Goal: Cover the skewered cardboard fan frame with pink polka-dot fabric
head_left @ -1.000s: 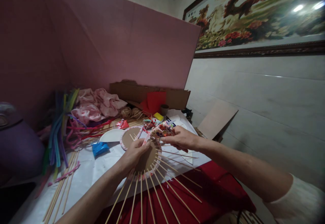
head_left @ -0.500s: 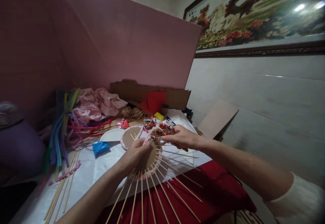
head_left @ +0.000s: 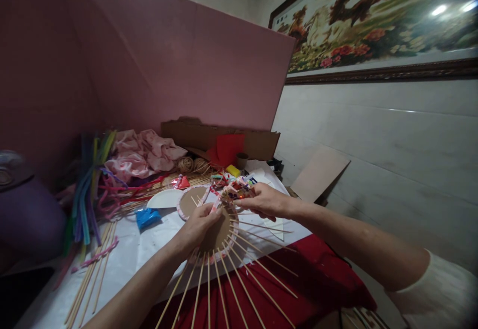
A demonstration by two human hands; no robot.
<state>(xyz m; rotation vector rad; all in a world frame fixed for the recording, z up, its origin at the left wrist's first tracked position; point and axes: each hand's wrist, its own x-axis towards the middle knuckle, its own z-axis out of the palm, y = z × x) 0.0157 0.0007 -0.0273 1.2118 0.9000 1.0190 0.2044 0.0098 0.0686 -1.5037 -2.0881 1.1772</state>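
Observation:
My left hand grips a round cardboard disc, thumb on top near its far left edge. Pink-and-white trim runs round the disc's rim, and several thin wooden sticks fan out from it towards me and to the right. At the disc's far edge, my right hand is closed on a multicoloured tool with a small lit orange-red light, which looks like a glue gun; its tip is hard to make out. A second trimmed cardboard disc lies just behind my left hand.
On the white-covered table lie a blue packet, a white half-disc, loose sticks, pipe cleaners, pink cloth, twine balls and a yellow block. Red cloth covers the near right side.
Both hands and the disc stay almost in place. The tool in my right hand has tilted very slightly.

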